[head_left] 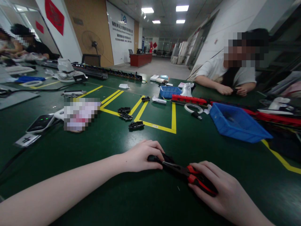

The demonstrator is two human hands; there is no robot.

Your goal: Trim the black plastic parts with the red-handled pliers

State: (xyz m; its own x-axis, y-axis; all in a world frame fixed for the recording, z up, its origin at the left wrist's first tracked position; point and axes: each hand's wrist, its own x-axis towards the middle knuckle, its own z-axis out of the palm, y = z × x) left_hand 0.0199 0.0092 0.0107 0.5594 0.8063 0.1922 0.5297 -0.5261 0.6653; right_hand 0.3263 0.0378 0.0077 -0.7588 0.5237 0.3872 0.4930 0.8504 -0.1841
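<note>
My right hand (218,185) is wrapped round the red and black handles of a pair of needle-nose pliers (180,169). The pliers' jaws point left and reach a small black part (154,158) at my left fingertips. My left hand (145,157) is closed on this black part and holds it low over the green tabletop. Whether the jaws grip the part or only touch it, I cannot tell. Beyond my hands lie several similar black pieces, one of them a black connector-like piece (136,125) near the yellow tape.
A blue bin (240,125) stands to the right, with a smaller blue basket (169,91) farther back. Red strips (189,99) lie between them. At left are a phone (81,116) and a white device with a screen (41,122). A person (225,75) sits opposite.
</note>
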